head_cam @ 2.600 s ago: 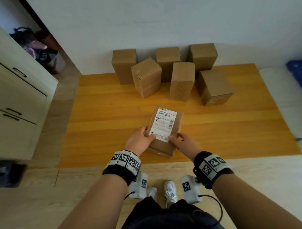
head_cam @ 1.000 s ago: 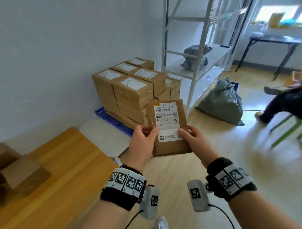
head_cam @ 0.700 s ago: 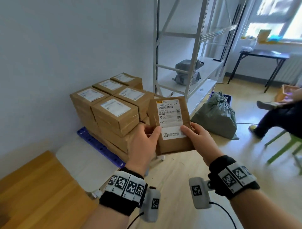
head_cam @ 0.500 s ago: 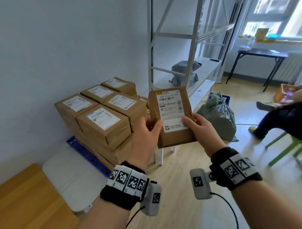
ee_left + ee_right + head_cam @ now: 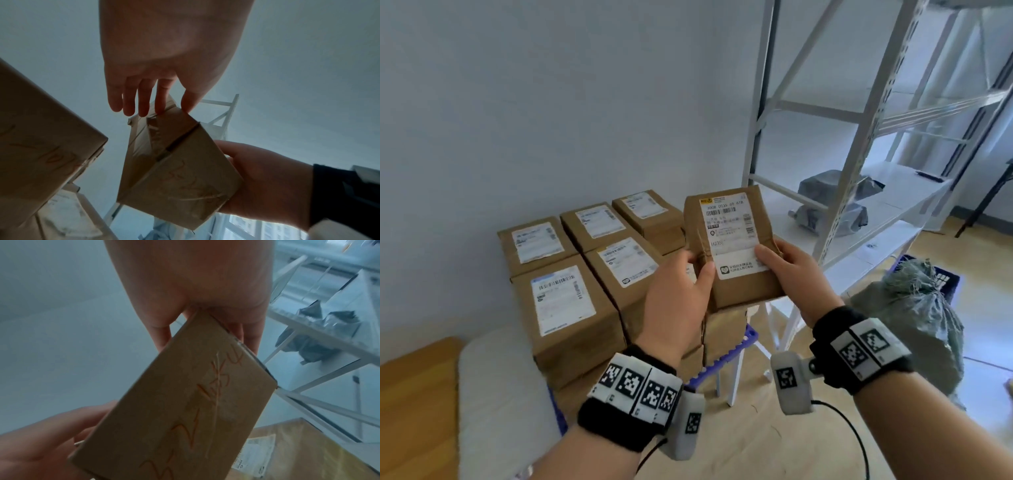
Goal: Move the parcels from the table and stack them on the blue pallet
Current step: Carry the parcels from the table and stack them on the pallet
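Note:
I hold a brown cardboard parcel (image 5: 729, 246) with a white shipping label between both hands, at chest height. My left hand (image 5: 697, 270) grips its left edge, thumb on the label face. My right hand (image 5: 774, 260) grips the right edge the same way. The parcel hangs just right of and above a stack of labelled parcels (image 5: 571, 274) on the blue pallet (image 5: 722, 363). From below, the left wrist view shows the parcel (image 5: 176, 170) with orange writing, beside a stacked parcel (image 5: 41, 146). In the right wrist view the parcel (image 5: 185, 402) sits under my right hand (image 5: 195, 305).
A white metal shelving rack (image 5: 859, 171) stands right of the pallet, with grey bags (image 5: 835, 202) on a shelf. A grey sack (image 5: 914, 315) lies on the floor at the right. The wooden table corner (image 5: 407, 394) and a white mat (image 5: 496, 394) are at lower left.
I lifted the parcel off the table and turned right with it. The stack on the pallet has come closer, and the parcel is now beside its top layer.

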### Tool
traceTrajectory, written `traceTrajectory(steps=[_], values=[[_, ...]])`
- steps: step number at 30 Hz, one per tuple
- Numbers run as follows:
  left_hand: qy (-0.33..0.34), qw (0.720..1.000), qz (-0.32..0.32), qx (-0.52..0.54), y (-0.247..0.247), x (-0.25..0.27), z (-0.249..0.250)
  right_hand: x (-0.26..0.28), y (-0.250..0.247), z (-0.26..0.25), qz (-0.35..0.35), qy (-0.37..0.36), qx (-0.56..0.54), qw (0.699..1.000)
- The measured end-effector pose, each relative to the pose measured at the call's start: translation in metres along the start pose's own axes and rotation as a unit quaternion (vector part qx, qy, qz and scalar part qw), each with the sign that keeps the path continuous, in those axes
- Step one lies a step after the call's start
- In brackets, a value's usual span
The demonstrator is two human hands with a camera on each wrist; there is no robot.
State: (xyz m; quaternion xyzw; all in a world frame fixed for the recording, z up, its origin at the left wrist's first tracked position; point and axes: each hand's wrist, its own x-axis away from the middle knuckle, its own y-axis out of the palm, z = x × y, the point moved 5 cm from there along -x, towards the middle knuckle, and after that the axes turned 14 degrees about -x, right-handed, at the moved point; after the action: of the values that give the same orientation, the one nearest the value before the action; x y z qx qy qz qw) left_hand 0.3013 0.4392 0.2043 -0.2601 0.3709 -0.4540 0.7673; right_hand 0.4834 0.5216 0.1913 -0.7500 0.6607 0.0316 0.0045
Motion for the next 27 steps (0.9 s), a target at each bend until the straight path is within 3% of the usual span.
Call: traceTrajectory(steps=[6, 12, 19, 27], values=[[-0.044, 0.991, 0.049, -0.118, 0.024, -0.038, -0.004, -0.074, 0.008, 0.014, -0.103, 0.022, 0.020, 0.994], [-0.110, 0.955, 0.017, -0.275, 0.037, -0.059, -0.028, -0.122, 0.036, 0.045, -0.169, 0.052, 0.071, 0.982], [-0.155, 0.949, 0.029, -0.273, 0.041, -0.059, -0.031, -0.146, 0.056, 0.073, -0.208, 0.091, 0.081, 0.971], [-0.180, 0.960, 0.055, -0.209, 0.026, -0.053, -0.044, -0.154, 0.061, 0.079, -0.221, 0.071, 0.141, 0.962]])
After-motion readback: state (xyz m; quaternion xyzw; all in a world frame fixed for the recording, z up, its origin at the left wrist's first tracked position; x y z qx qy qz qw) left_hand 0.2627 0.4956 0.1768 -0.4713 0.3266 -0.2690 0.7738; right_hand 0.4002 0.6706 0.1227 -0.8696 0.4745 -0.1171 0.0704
